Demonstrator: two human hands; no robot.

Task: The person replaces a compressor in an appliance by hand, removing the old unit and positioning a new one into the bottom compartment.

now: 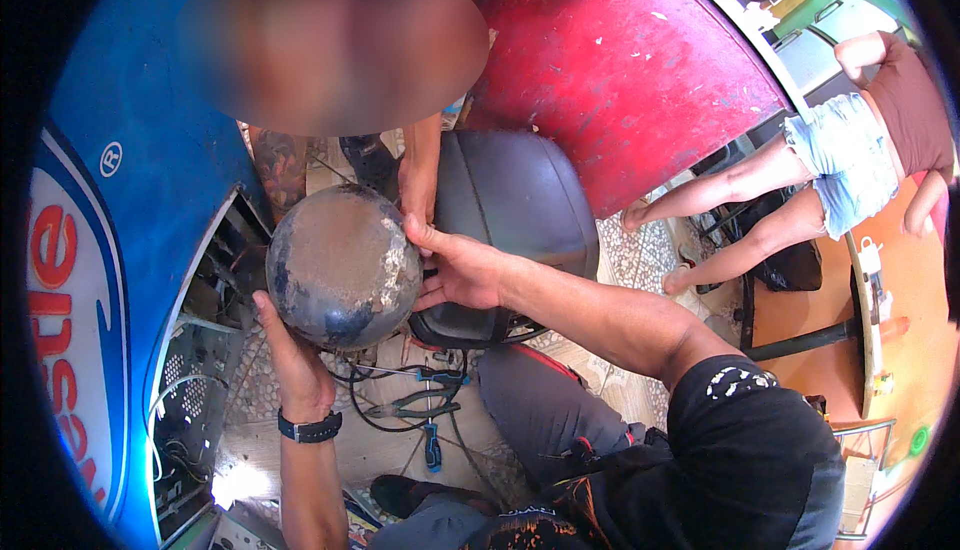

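Between my hands is a dark, rounded compressor (pixel 345 268), its domed top dusty brown with pale flaking patches. My left hand (pixel 300 365) cups its lower left side, thumb up along the edge and the fingers partly hidden beneath. On the compressor's right side my right hand (pixel 465 268) presses with thumb and fingers. Another person's hand (pixel 418 185) reaches down to the compressor's upper right edge, close to my right thumb. Left of the compressor, the open machine bay (pixel 195 390) of a blue chest freezer (pixel 150 110) shows wires and perforated metal.
Pliers (pixel 415 408), a blue-handled screwdriver (pixel 432 445) and a black cable lie on the tiled floor below the compressor. A black padded seat (pixel 520 210) stands to the right, before a worn red panel (pixel 620 80). Another person in denim shorts (pixel 840 155) stands farther right.
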